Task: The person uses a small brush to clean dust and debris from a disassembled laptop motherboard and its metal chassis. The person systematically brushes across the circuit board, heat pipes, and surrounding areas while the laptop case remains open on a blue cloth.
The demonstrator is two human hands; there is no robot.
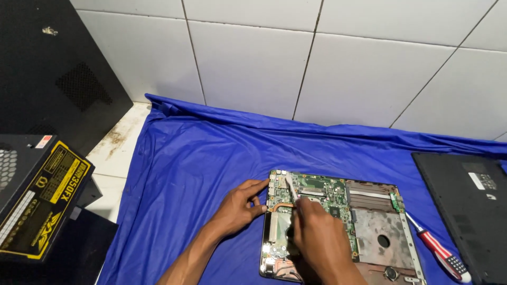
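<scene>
Two hands work on a bare laptop board [338,221] lying at the near edge of the blue cloth [211,158]. It looks stiff but fragile, best held by its edges. The left hand [238,207], loosely curled, steadies the board's left edge with its fingertips. The right hand [317,235] is closed around a thin pale tool [290,189] touching the board near the copper pipe [282,206]. A red-handled screwdriver [438,253] lies just right of it, a black laptop case [467,211] beyond.
</scene>
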